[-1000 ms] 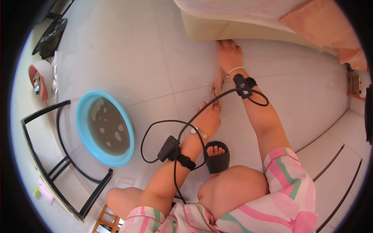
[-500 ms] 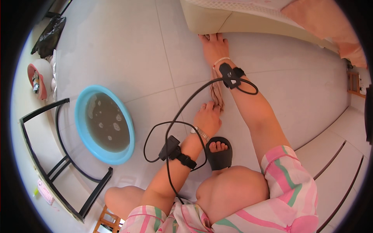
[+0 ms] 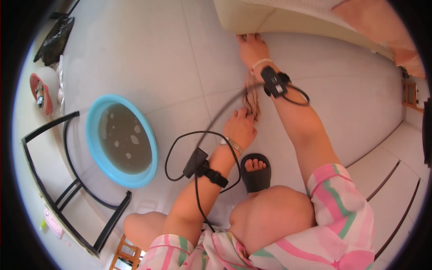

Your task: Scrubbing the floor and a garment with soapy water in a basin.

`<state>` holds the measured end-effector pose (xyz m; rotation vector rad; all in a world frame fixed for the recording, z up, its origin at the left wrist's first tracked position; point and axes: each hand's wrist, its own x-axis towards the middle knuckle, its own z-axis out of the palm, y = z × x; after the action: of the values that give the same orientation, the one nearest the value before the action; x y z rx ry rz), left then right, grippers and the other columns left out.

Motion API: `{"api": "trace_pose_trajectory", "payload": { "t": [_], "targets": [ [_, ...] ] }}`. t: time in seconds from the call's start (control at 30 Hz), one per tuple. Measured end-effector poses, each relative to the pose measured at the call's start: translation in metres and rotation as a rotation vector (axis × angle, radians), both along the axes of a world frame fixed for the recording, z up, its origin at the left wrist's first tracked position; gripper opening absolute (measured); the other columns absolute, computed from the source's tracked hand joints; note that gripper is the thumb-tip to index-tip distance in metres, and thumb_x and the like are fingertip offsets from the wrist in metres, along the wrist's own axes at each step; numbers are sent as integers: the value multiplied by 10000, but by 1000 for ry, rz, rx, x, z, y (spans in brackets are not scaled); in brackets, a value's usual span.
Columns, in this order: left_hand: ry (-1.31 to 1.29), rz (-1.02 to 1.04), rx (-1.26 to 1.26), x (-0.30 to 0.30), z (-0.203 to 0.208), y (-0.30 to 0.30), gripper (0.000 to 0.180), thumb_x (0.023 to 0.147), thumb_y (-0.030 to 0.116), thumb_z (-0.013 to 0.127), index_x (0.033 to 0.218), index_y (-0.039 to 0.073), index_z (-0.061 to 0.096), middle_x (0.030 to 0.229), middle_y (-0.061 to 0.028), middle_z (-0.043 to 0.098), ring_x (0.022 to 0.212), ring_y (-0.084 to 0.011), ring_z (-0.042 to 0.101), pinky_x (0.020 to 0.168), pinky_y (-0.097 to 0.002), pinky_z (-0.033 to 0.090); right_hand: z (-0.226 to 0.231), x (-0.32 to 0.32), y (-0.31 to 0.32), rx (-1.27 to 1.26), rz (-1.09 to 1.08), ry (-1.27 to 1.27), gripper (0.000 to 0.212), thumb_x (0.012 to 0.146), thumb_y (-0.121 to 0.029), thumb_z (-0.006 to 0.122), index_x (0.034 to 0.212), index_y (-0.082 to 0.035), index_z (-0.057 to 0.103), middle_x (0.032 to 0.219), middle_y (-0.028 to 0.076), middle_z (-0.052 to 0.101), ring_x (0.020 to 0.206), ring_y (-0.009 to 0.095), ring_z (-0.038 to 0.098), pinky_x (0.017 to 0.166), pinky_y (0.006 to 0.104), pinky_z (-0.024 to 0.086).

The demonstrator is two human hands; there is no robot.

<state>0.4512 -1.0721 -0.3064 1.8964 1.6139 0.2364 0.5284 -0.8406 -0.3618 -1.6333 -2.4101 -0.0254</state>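
A wrung, brownish-pink cloth [image 3: 251,100] stretches along the tiled floor between my two hands. My left hand [image 3: 241,129] closes its fingers on the near end of the cloth. Farther off, my right hand [image 3: 254,50] is down at the lower edge of the cream bed base [image 3: 256,20], its fingers bent and the tips partly hidden there. From under my right wrist the cloth comes out; its far part lies hidden beneath that hand. Black devices with cables are strapped to both forearms.
A light blue basin [image 3: 92,141] of murky grey water with foam stands on the left. Beside it is a black metal frame [image 3: 74,182]. A black bag [image 3: 55,41] and a pink-and-white container [image 3: 47,92] lie farther left. My slippered foot [image 3: 255,173] is near my left hand.
My right hand has slid slightly to the right and farther away, along the bed base edge. The left hand keeps its hold on the cloth, and the whole view has shifted a little.
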Motion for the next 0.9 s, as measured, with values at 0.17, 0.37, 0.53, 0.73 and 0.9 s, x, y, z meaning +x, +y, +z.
{"api": "trace_pose_trajectory", "payload": {
  "t": [0.17, 0.37, 0.53, 0.73, 0.9],
  "targets": [
    [-10, 2, -21, 0, 6, -12, 273, 757, 100, 657, 1016, 24, 696, 1090, -158, 622, 982, -370, 613, 885, -450, 543, -2, 9, -21, -32, 62, 22, 321, 926, -133, 530, 1232, -77, 609, 1186, 163, 560, 1064, 363, 599, 828, 490, 549],
    [36, -9, 33, -10, 2, -12, 265, 748, 104, 665, 1000, 28, 697, 1089, -153, 621, 985, -368, 615, 881, -445, 545, 8, -12, -31, -53, 56, 40, 295, 927, -155, 540, 1203, -99, 626, 1179, 159, 572, 1041, 361, 611, 813, 487, 549],
    [-10, -25, 88, -2, 14, 3, 265, 746, 108, 665, 999, 34, 698, 1087, -142, 622, 993, -359, 613, 866, -443, 547, 18, 1, 22, 87, 50, 16, 270, 925, -153, 543, 1173, -83, 624, 1181, 156, 578, 1011, 353, 619, 772, 462, 559],
    [63, 1, 55, -21, 9, -6, 273, 756, 118, 660, 1014, 38, 701, 1080, -144, 622, 990, -354, 614, 863, -445, 551, 13, -16, -40, -37, 93, 40, 282, 917, -153, 546, 1169, -61, 632, 1154, 178, 597, 1002, 361, 634, 763, 464, 582],
    [4, 44, 54, -7, 15, 17, 242, 759, 117, 660, 985, 46, 707, 1047, -147, 628, 998, -352, 623, 855, -445, 554, 28, -16, 17, 50, 19, -36, 280, 922, -159, 532, 1163, -52, 627, 1149, 153, 585, 1005, 337, 626, 770, 459, 571]
  ]
}}
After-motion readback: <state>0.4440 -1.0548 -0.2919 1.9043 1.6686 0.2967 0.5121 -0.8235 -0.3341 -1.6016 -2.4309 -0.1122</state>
